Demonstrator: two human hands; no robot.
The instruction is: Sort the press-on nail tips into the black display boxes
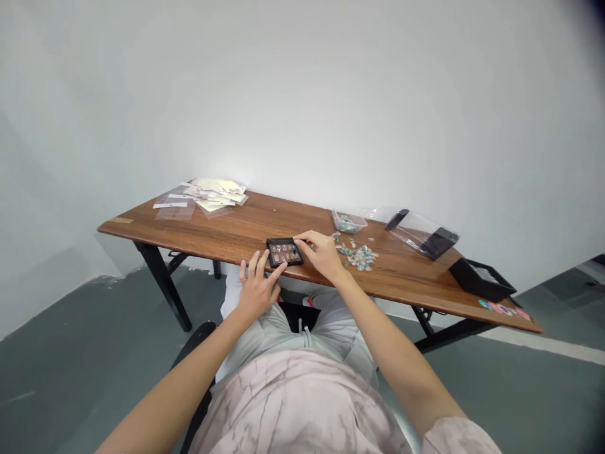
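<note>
A small black tray [284, 251] with rows of small pale pieces lies near the front edge of the wooden table [227, 230]. My left hand [258, 287] rests at the tray's near left corner, fingers spread, fingertips touching its edge. My right hand [324, 252] lies at the tray's right side, fingers curled over its top right corner; whether they pinch a piece is hidden. A scatter of small teal and white pieces [358, 254] lies just right of my right hand.
A small clear tub of pieces [348, 221] stands behind the scatter. Clear bags with black items [423, 234] and a black box [479, 279] lie at the right. Cards and clear sleeves [208, 195] are piled at the back left. A white wall stands behind.
</note>
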